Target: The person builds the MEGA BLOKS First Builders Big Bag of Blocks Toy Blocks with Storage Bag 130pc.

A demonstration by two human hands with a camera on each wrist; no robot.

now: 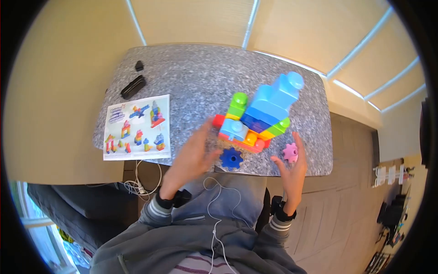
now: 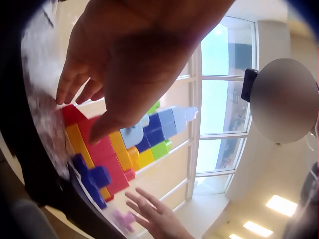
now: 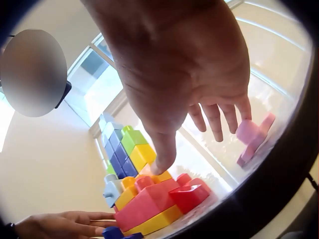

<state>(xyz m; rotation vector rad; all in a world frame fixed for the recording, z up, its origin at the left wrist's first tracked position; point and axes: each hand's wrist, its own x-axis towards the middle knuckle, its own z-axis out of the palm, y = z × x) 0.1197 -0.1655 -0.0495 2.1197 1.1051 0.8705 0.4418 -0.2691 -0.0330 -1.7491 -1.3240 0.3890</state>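
Note:
A tower of stacked toy building blocks [image 1: 256,122] stands on the table, light blue at the top, dark blue, green and yellow lower down, on a red and yellow base. My left hand [image 1: 194,153] is at the base's left end, fingers extended. In the left wrist view its thumb overlaps a red block [image 2: 102,144]. To the right of the tower is my right hand [image 1: 294,176], thumb and fingers spread; its thumb overlaps the base in the right wrist view. A pink gear-shaped piece [image 1: 290,153] lies beside its fingers. In front of the base lies a dark blue gear-shaped piece [image 1: 231,158].
A printed sheet with pictures of block models [image 1: 137,128] lies on the left of the speckled grey table [image 1: 196,73]. Behind it are a black case [image 1: 133,87] and a small black object [image 1: 139,65]. A white cable [image 1: 134,187] hangs below the table's front edge.

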